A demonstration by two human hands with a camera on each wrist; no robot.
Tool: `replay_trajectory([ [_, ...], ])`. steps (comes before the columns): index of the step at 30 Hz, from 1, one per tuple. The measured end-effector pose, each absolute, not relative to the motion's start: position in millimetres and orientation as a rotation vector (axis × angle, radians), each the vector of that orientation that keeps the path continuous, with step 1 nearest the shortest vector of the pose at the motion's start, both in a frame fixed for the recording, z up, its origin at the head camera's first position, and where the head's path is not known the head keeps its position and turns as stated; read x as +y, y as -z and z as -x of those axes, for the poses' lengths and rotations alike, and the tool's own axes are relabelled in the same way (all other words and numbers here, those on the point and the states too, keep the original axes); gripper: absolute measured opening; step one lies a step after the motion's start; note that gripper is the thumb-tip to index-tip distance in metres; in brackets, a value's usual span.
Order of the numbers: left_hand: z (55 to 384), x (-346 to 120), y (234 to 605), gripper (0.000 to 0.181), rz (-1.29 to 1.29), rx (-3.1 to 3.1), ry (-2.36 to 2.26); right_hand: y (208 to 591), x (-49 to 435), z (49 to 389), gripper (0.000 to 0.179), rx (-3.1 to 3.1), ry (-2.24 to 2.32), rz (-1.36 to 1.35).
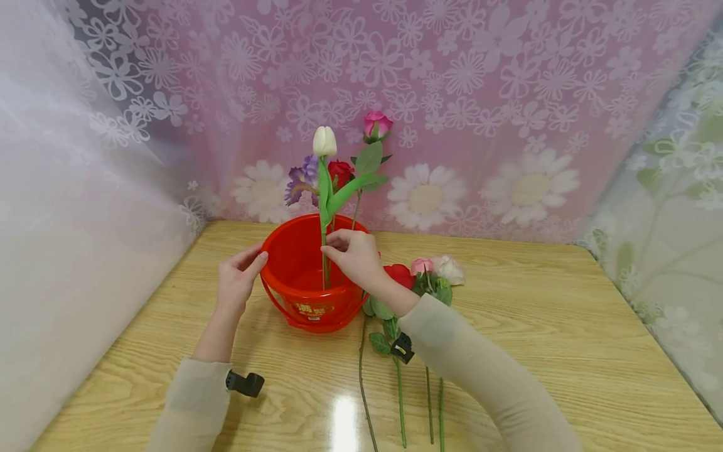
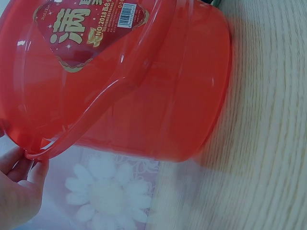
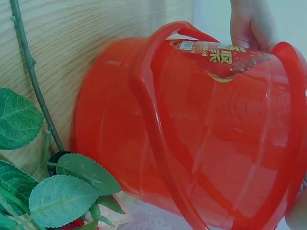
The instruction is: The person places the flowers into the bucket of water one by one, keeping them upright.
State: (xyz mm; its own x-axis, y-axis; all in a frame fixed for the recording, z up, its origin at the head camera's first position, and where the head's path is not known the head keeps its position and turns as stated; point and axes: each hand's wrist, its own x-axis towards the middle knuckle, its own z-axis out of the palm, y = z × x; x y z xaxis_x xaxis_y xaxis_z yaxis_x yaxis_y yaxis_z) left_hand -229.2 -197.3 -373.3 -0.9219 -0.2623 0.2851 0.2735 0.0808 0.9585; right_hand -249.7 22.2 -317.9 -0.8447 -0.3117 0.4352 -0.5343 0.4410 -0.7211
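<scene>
A red plastic bucket (image 1: pixel 290 254) stands upright on the table, its handle lowered against the front. My left hand (image 1: pixel 236 279) grips the left side of its rim; in the left wrist view the fingers (image 2: pixel 18 165) are at the handle's joint. Over the bucket's right part, my right hand (image 1: pixel 357 254) pinches the stem of a white artificial tulip (image 1: pixel 324 142), whose lower end is inside the bucket. Behind the tulip, a purple iris (image 1: pixel 302 182), a red rose (image 1: pixel 341 171) and a magenta rose (image 1: pixel 376 123) rise from the bucket.
Right of the bucket lie several artificial flowers, among them a red rose (image 1: pixel 400 275), a pink flower (image 1: pixel 422 267) and a white one (image 1: pixel 449 270), stems toward the front edge. A floral curtain (image 1: pixel 452 94) hangs behind the wooden table (image 1: pixel 536 314).
</scene>
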Motion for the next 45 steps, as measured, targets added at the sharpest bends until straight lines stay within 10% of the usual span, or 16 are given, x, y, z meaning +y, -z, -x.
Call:
replay_trajectory([
  [45,231.0,-198.3,376.5,0.035,0.034,-1.951,1.905,312.7,87.8,227.3,0.02,-2.527,-1.446,-0.646],
])
